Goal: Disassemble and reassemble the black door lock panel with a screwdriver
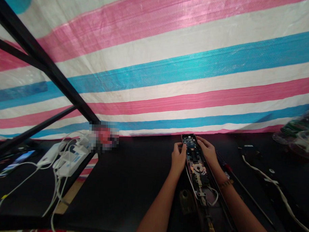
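Note:
A long, narrow electronic housing (198, 169), its inside exposed, lies lengthwise in front of me on the black table. Inside it are a small circuit board, a pale ring-shaped part and white wires. The fingers of my left hand (178, 158) are closed on the left edge near the far end. My right hand (207, 151) grips the opposite edge at the same end, with some fingertips hidden. Beside the housing's left side sits a small dark olive part (187, 200) with a hole. A long screwdriver (245, 192) with a red handle lies right of my right forearm.
Far right, a pale cable (271, 179) runs over dark parts near a small white washer (271, 171). Clear plastic packaging (302, 139) stands behind. At left are white power strips (74, 160), tangled cords and a phone (25, 156). A striped tarp (171, 79) hangs behind the table.

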`<action>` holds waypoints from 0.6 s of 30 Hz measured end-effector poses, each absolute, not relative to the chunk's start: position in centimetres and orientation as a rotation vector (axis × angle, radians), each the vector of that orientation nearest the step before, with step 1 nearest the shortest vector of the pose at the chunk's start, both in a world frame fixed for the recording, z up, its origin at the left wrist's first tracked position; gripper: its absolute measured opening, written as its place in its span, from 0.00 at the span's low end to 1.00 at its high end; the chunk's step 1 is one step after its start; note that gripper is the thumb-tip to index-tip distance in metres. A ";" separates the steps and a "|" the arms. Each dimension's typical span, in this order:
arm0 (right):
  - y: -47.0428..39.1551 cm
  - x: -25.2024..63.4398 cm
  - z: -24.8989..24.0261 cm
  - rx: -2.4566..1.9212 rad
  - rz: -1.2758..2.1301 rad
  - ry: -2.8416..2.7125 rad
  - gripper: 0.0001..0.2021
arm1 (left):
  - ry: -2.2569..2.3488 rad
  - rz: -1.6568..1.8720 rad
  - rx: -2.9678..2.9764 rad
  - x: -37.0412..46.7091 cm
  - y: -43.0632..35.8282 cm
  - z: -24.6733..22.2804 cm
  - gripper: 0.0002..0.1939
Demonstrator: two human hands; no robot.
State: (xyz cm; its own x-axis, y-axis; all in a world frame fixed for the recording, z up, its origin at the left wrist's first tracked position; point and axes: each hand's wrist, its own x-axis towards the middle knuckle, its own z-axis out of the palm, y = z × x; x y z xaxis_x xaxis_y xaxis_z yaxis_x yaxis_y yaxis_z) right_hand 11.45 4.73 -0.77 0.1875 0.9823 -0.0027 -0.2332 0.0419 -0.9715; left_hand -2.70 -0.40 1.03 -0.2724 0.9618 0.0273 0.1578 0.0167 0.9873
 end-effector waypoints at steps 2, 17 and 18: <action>4.7 11.4 -0.7 -1.100 1.171 -0.912 0.23 | 1.535 1.338 1.185 -2.7 -0.4 1.0 0.17; 4.1 11.5 0.1 -1.099 1.210 -0.903 0.21 | 1.367 1.420 1.248 -2.4 -1.0 1.7 0.14; 4.0 11.5 0.2 -1.109 1.226 -0.904 0.21 | 1.358 1.429 1.250 -2.4 -1.0 1.8 0.14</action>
State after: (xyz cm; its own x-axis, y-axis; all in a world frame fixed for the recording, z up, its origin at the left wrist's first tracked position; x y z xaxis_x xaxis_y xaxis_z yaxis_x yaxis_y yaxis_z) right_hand 11.52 3.95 0.25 0.1448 0.9885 -0.0441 -0.2494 -0.0067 -0.9684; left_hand -2.38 -1.04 1.77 -0.2066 0.9691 0.1345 0.0849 -0.1192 0.9892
